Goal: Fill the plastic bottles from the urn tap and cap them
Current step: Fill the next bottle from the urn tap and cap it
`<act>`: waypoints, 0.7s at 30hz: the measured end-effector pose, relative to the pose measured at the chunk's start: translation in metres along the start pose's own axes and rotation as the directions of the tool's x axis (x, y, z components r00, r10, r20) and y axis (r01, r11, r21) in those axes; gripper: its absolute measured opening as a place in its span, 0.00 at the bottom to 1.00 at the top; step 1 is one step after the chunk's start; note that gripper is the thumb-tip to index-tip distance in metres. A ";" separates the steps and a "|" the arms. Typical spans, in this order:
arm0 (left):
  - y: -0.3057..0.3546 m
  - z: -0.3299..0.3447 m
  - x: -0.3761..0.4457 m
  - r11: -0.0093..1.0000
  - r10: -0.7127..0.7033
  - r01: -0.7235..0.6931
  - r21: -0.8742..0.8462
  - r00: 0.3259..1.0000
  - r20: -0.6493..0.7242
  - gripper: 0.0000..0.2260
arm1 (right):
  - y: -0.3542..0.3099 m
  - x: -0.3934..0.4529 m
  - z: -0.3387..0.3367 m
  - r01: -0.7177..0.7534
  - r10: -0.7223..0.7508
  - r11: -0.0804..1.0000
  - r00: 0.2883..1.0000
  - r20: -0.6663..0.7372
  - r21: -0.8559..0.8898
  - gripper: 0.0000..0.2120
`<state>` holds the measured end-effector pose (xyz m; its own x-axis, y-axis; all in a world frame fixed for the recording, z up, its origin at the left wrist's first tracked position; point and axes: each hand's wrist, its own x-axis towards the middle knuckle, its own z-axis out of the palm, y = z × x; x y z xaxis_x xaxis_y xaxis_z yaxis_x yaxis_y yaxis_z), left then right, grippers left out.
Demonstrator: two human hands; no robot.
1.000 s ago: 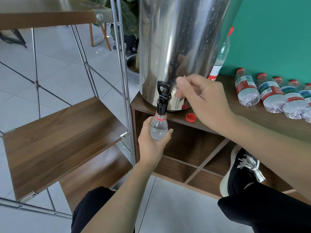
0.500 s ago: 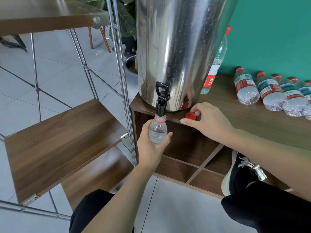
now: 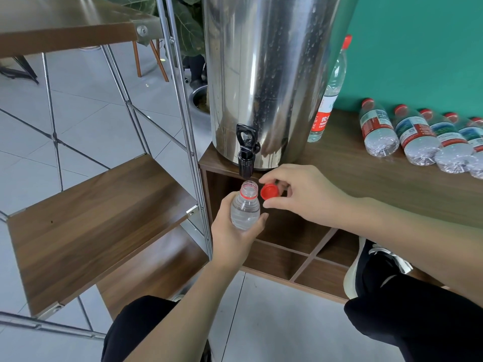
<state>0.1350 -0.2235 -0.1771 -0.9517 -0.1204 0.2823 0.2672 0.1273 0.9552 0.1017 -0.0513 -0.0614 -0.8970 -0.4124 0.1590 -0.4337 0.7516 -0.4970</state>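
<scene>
My left hand [image 3: 234, 233] grips a clear plastic bottle [image 3: 245, 209] upright, water reaching its shoulder, its open neck a little below the black tap [image 3: 246, 152] of the steel urn [image 3: 264, 74]. My right hand [image 3: 305, 195] pinches a red cap [image 3: 270, 191] right beside the bottle's mouth, on its right. The tap lever stands upright and no water runs from the spout.
Several capped bottles [image 3: 415, 138] lie in a row on the wooden cabinet top [image 3: 366, 173] at the right. Another capped bottle [image 3: 330, 95] stands behind the urn. A metal-framed wooden shelf [image 3: 96, 212] stands at the left. My shoe [image 3: 371, 265] rests by the cabinet's open compartments.
My right hand left the tap, picked the red cap off the cabinet top and brought it to the bottle's mouth. My left hand lowered the bottle off the spout.
</scene>
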 end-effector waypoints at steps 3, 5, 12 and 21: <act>0.005 -0.002 -0.007 0.999 0.026 -0.026 -0.021 0.999 0.029 0.27 | -0.011 -0.004 -0.002 0.003 -0.002 0.996 1.000 -0.012 0.086 0.23; 0.011 -0.004 -0.010 0.999 0.053 -0.052 -0.015 0.998 0.036 0.28 | -0.016 -0.007 -0.005 0.007 -0.004 0.987 1.000 -0.019 0.158 0.25; 0.024 -0.006 -0.019 0.993 0.121 -0.121 -0.005 0.990 0.068 0.29 | -0.035 -0.011 -0.022 0.058 -0.068 0.980 0.997 0.046 0.193 0.18; 0.023 -0.007 -0.023 0.982 0.184 -0.187 0.015 0.975 0.121 0.30 | -0.042 -0.006 -0.041 0.124 -0.102 0.990 0.957 0.272 -0.063 0.19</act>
<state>0.1643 -0.2243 -0.1610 -0.8977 0.0253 0.4399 0.4379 0.1622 0.8843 0.1221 -0.0589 -0.0069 -0.7905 -0.6118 -0.0293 -0.5462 0.7257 -0.4184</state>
